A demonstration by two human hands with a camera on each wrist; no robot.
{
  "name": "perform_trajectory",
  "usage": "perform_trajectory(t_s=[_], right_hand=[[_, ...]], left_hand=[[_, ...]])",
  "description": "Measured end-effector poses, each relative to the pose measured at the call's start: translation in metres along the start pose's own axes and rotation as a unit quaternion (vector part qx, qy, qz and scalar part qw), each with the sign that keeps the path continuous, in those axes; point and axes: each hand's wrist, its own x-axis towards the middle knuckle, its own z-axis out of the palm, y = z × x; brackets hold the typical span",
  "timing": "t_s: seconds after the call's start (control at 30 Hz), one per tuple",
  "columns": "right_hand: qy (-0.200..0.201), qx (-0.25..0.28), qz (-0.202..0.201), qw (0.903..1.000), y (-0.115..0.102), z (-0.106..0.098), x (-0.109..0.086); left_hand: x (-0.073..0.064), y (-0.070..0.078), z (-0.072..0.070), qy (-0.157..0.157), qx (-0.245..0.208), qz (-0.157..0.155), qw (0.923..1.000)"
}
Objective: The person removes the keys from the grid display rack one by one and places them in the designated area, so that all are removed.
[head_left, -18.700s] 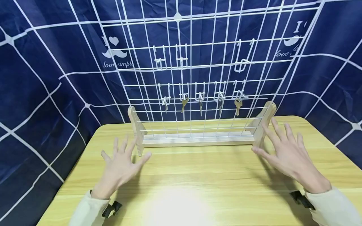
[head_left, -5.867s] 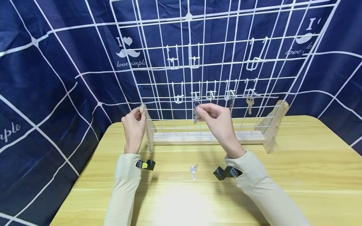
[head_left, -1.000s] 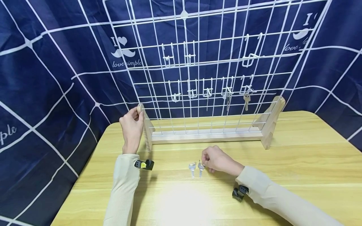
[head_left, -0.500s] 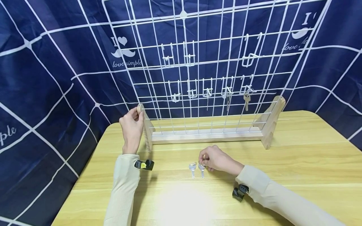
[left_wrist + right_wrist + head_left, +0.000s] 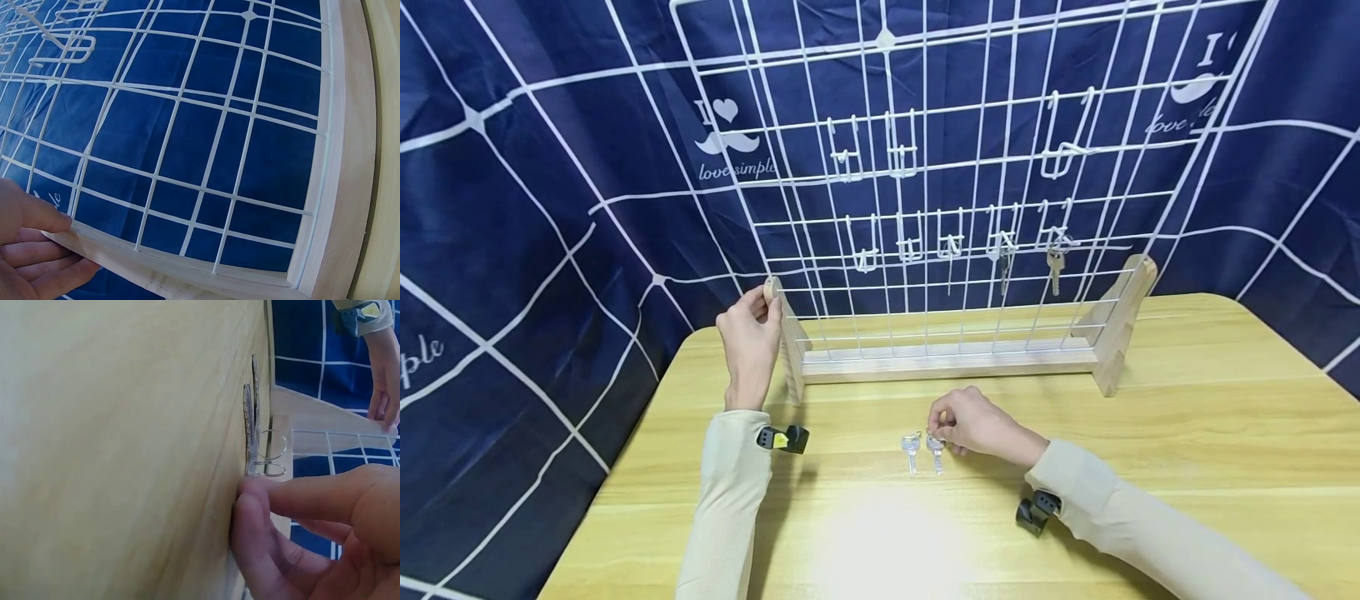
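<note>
In the head view my left hand point(image 5: 750, 346) grips the top of the left wooden end post point(image 5: 786, 342) of a white wire grid rack, thumb against fingers. My right hand point(image 5: 977, 423) is low over the table, pinching a silver key point(image 5: 936, 454) by its head end; its blade lies toward me. Just left of it a second silver key point(image 5: 911, 454) lies flat, roughly parallel. Both keys carry thin rings; one key ring point(image 5: 274, 444) stands up in the right wrist view. In the left wrist view my left thumb and fingers point(image 5: 37, 240) hold the wooden edge.
Three keys hang from hooks of the lower row, among them a brass-coloured key point(image 5: 1056, 271) at the right and a dark key point(image 5: 1004, 271). Two lower-left hooks point(image 5: 888, 254) are bare, as are the upper hooks point(image 5: 874, 154). The wooden base bar point(image 5: 947, 364) stands behind the right hand.
Five keys hung on the lower hooks at first; the two leftmost now lie on the table. My left hand took hold of the end post. Lately the right-hand key shifted slightly right.
</note>
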Motion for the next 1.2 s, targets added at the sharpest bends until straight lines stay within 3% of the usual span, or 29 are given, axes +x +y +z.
perform_trajectory(t_s=[0.3, 0.4, 0.5, 0.63, 0.8, 0.93, 1.03, 1.2], right_hand=[[0.039, 0.04, 0.037, 0.9977, 0.002, -0.025, -0.01], [0.072, 0.043, 0.012, 0.9964, -0.002, -0.039, -0.014], [0.131, 0.042, -0.016, 0.9904, -0.013, -0.055, -0.017], [0.244, 0.02, -0.069, 0.9672, -0.03, -0.074, -0.019], [0.381, 0.001, -0.111, 0.9177, -0.05, -0.088, -0.015], [0.445, 0.011, -0.129, 0.8862, -0.063, -0.091, -0.004], [0.469, 0.028, -0.127, 0.8735, -0.069, -0.091, 0.006], [0.475, 0.049, -0.127, 0.8692, -0.073, -0.089, 0.018]], left_hand=[[0.0, -0.002, 0.003, -0.002, 0.001, 0.004, 1.0], [0.0, -0.002, 0.003, -0.006, 0.001, 0.006, 1.0], [0.0, -0.002, 0.002, -0.001, 0.004, 0.01, 0.9999], [0.0, -0.003, 0.002, 0.015, 0.015, 0.016, 0.9996], [0.002, -0.002, 0.005, 0.009, 0.013, 0.02, 0.9997], [0.003, 0.0, 0.004, 0.007, 0.017, 0.029, 0.9994], [0.002, 0.0, 0.003, 0.007, 0.02, 0.027, 0.9994], [0.0, -0.001, 0.003, 0.009, 0.027, 0.021, 0.9994]])
